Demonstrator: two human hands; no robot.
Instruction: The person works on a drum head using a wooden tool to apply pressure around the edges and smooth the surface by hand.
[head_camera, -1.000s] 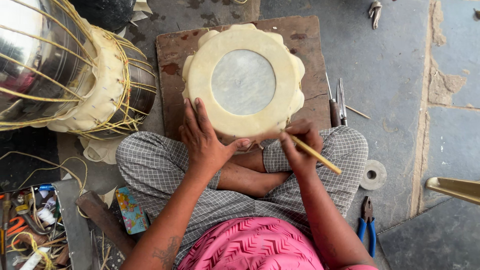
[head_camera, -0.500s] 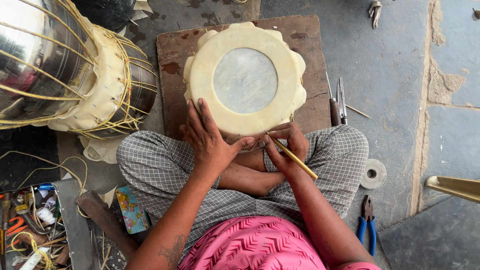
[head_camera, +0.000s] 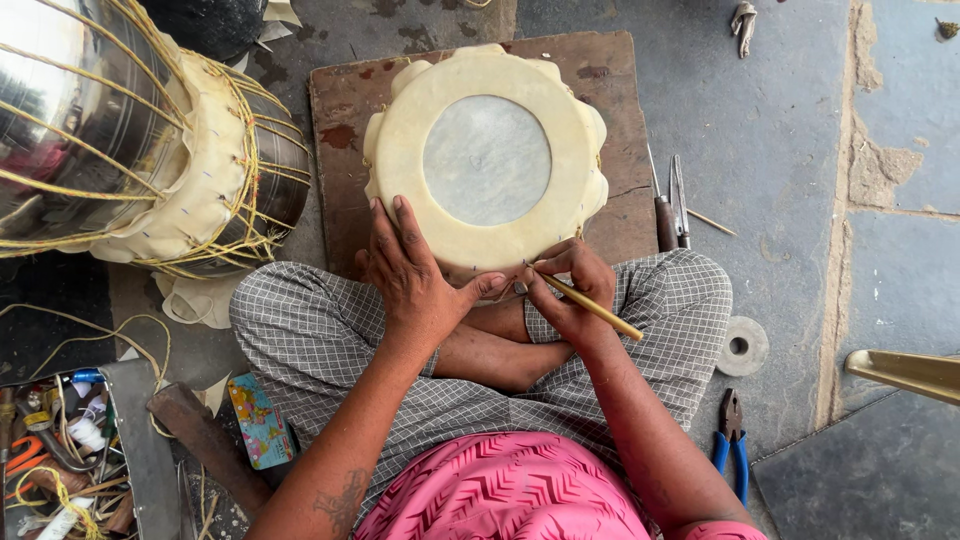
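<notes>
Drumhead (head_camera: 486, 160), cream hide with a pale grey centre, sat upper centre of the frame on a wooden board (head_camera: 340, 110). Left hand (head_camera: 415, 275) lay flat and open on its near rim, pressing down. Right hand (head_camera: 570, 290) was closed around a thin yellow stick (head_camera: 595, 308), tip at the near edge. Judged step: working the rim; next move called for steady tip placement

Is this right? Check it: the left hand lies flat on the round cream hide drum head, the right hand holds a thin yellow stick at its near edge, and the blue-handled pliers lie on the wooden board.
One thing is wrong. In the head view the blue-handled pliers lie on the grey stone floor, right of the knee, not on the wooden board. The left hand on the round cream hide drum head and the right hand with the thin yellow stick are as stated.
</notes>
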